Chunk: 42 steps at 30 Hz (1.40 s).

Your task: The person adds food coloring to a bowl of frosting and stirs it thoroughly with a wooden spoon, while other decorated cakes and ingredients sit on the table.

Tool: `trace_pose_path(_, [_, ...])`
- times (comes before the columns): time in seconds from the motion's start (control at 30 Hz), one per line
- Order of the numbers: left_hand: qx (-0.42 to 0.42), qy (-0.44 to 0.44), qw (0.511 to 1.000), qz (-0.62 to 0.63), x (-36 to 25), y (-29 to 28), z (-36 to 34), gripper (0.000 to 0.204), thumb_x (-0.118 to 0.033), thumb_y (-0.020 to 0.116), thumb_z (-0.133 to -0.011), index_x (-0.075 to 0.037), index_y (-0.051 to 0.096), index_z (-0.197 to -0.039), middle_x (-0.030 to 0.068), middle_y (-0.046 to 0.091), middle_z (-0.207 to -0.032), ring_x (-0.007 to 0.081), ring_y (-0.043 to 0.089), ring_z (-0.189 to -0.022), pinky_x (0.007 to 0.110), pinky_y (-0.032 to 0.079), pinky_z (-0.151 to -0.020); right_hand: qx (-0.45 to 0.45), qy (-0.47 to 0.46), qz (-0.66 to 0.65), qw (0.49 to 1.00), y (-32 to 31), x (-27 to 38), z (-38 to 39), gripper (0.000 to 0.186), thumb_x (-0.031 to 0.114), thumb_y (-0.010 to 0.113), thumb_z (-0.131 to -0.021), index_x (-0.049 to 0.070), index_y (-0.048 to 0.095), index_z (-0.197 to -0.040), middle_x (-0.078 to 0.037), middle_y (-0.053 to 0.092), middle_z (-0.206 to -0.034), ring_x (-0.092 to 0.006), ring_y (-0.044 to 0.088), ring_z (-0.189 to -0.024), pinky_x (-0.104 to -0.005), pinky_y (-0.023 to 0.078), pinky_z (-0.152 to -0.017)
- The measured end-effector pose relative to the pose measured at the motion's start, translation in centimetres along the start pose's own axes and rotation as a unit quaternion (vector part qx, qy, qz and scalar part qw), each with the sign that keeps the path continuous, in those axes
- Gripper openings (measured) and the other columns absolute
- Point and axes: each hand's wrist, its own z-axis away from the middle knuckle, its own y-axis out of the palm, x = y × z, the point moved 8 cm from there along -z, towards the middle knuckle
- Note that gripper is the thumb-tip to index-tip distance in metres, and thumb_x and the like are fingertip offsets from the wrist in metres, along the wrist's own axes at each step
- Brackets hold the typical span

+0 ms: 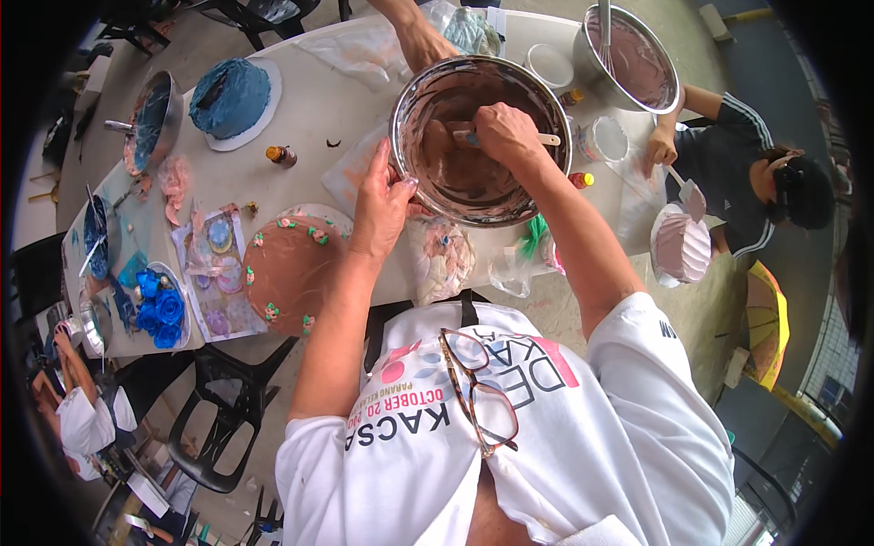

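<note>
A large metal mixing bowl [401,100] of brown frosting [464,182] stands at the table's near edge. My left hand [378,200] grips its left side, fingers stretched along the outer wall and thumb by the rim. Inside the bowl, my right hand [508,135] is closed around a spatula. The pale handle end [549,139] sticks out to the right of my fist, and the frosting-coated blade [438,138] points left. Another person's hand [426,44] reaches to the bowl's far rim. Just left of my left forearm lies a round brown-frosted cake [291,268] with small piped flowers.
A blue-frosted cake [229,102] sits far left, near a small dark bottle [281,156]. Blue roses [161,309] top another cake. At right are a bowl with a whisk [628,59] and a person [756,173] frosting a pink cake [683,246]. A filled piping bag [442,255] lies nearby.
</note>
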Motion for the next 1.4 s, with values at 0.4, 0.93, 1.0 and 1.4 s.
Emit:
trace_pose_path(0.4, [-0.006, 0.009, 1.000, -0.027, 0.3, -0.9, -0.1, 0.067, 0.005, 0.044, -0.090, -0.003, 0.017, -0.150, 0.0128, 0.056, -0.112, 0.0162, 0.064, -0.082, 0.030, 0.062, -0.062, -0.104, -0.169, 0.027, 0.980, -5.7, 4.3, 8.0, 0.022, 0.011, 0.055, -0.079, 0.017, 0.070, -0.093, -0.006, 0.063, -0.079, -0.0259, 0.064, -0.081, -0.0404, 0.050, -0.068])
trace_pose_path(0.93, [0.003, 0.004, 1.000, -0.025, 0.0, 0.1, 0.0, 0.068, 0.005, 0.044, -0.086, -0.009, 0.024, -0.150, 0.0085, 0.055, -0.101, 0.0145, 0.062, -0.080, 0.030, 0.061, -0.060, -0.118, -0.188, 0.039, 0.974, -2.8, 6.7, 9.0, 0.022, 0.012, 0.055, -0.081, 0.021, 0.066, -0.098, -0.003, 0.063, -0.077, -0.0236, 0.066, -0.075, -0.0395, 0.048, -0.064])
trace_pose_path(1.0, [-0.012, -0.005, 1.000, -0.010, 0.0, 0.1, 0.1, 0.068, 0.005, 0.045, -0.086, -0.008, 0.023, -0.150, 0.0085, 0.055, -0.099, 0.0150, 0.063, -0.080, 0.030, 0.061, -0.061, -0.107, -0.173, 0.056, 0.978, -2.9, 5.3, 8.1, 0.023, 0.010, 0.054, -0.082, 0.019, 0.066, -0.098, -0.006, 0.063, -0.075, -0.0261, 0.067, -0.077, -0.0409, 0.049, -0.063])
trace_pose_path(1.4, [0.012, 0.015, 1.000, -0.021, -0.6, 0.3, -0.2, 0.065, 0.004, 0.044, -0.086, -0.003, 0.024, -0.148, 0.0116, 0.057, -0.106, 0.0170, 0.064, -0.081, 0.031, 0.062, -0.061, 0.033, -0.059, -0.041, 0.997, -2.4, 1.2, 0.6, 0.043, 0.004, 0.052, -0.077, 0.015, 0.068, -0.115, -0.016, 0.068, -0.106, -0.0331, 0.063, -0.103, -0.0418, 0.051, -0.085])
